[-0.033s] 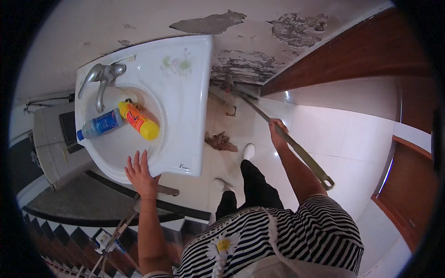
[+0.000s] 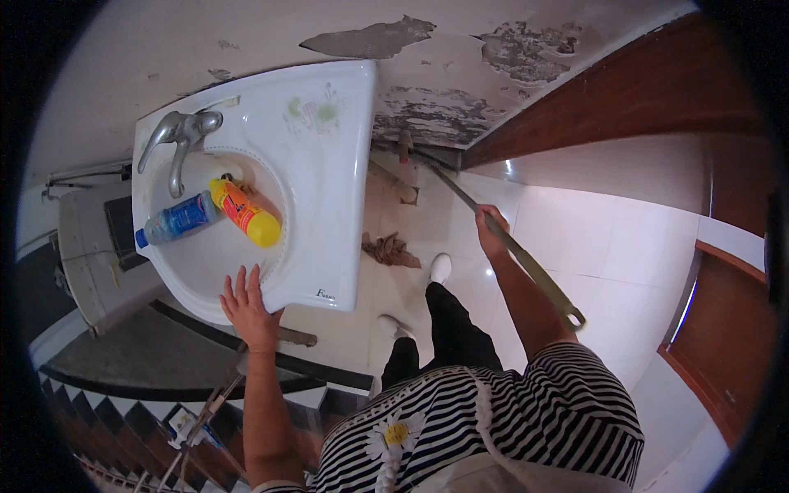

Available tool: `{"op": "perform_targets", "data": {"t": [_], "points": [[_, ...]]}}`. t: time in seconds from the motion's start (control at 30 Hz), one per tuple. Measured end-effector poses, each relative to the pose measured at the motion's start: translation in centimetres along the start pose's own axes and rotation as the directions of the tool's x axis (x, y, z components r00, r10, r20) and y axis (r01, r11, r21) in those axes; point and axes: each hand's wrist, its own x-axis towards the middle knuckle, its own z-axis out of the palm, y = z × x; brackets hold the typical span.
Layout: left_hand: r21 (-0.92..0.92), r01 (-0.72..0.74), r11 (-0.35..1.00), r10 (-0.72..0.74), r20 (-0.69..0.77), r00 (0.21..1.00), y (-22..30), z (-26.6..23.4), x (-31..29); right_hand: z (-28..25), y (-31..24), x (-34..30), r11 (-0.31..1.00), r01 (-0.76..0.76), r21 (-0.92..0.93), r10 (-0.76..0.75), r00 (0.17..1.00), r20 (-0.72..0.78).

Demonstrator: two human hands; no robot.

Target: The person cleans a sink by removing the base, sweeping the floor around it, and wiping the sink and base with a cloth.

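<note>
My left hand (image 2: 249, 308) lies on the front rim of a white washbasin (image 2: 333, 205), its fingers spread and holding nothing. In my right hand (image 2: 492, 232) is a long olive-green pole (image 2: 534, 271) with a hanging hole at its near end, the fingers wrapped round it. It slants away toward the floor at the wall, right of the basin; its far end is dark and hard to make out. Inside the bowl lie a yellow bottle with a red label (image 2: 245, 212) and a clear blue-capped bottle (image 2: 179, 219). A metal faucet (image 2: 181, 140) stands behind them.
On the tiled floor a crumpled brown cloth (image 2: 391, 250) lies near my shoes (image 2: 440, 268). Paint peels from the wall (image 2: 436, 111) behind the basin. Brown wooden panelling (image 2: 608, 99) closes in the far right. Left of me are a dark mat (image 2: 181, 353) and stair-like steps (image 2: 123, 419).
My right hand and the pole have moved slightly toward the wall, the near end shifting up and left. My left hand stays on the rim.
</note>
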Motion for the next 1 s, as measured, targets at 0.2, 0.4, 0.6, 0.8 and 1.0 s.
{"op": "perform_targets", "data": {"t": [0.2, 0.4, 0.6, 0.8, 1.0], "points": [[-0.007, 0.015, 1.000, -0.016, -0.025, 1.000, 0.0, 0.0, 0.1, -4.0, 9.6, -3.2, 0.999, 0.051, 0.018, -0.051, 0.998, 0.023], [-0.033, 0.025, 0.999, -0.026, -0.025, 0.999, -0.2, 0.4, -0.4, -8.3, 3.5, -4.0, 0.957, -0.177, 0.228, 0.159, 0.983, 0.097], [-0.031, 0.000, 1.000, -0.001, -0.038, 0.999, -0.3, 0.5, -0.5, -7.2, 6.4, -2.5, 0.997, 0.001, 0.076, 0.008, 0.994, -0.112], [-0.027, -0.037, 0.999, 0.035, -0.067, 0.997, -0.1, 0.5, -0.1, -5.8, 10.9, -4.7, 0.996, 0.073, -0.041, -0.080, 0.980, -0.181], [-0.025, -0.003, 1.000, 0.002, -0.071, 0.997, -0.5, 0.6, -0.8, -5.6, 8.4, -13.2, 0.902, -0.346, 0.258, 0.341, 0.938, 0.065]]}}
